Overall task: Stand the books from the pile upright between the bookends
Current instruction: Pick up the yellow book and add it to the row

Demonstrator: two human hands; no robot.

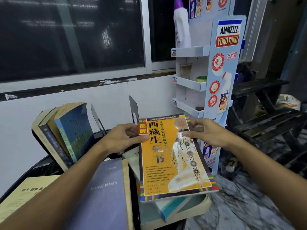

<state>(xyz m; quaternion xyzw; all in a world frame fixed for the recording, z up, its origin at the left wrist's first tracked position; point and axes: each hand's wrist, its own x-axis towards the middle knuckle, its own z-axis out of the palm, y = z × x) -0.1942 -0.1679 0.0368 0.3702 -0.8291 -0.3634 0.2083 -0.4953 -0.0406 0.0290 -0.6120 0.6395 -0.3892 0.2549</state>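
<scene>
Books already standing (66,135): several lean leftward at the back of the tabletop (43,165), just left of the left bookend.
Left bookend (98,120): dark metal plate, tilted.
Right bookend (134,108): second plate, upright, with an open gap between the two.
Left grip (123,138): thumb on the cover, fingers behind, pinching the orange book's upper left corner.
Orange book (172,156): held cover-up over the pile (174,211), top edge towards the bookends.
Right grip (204,133): thumb on the cover, fingers curled over the upper right edge, holding the same book.
Doing it well: probably turn the book onto its bottom edge before reaching the gap. Slide it in spine outward, and keep one grip steadying it until it rests against a plate, so the leaning row is not knocked.
</scene>
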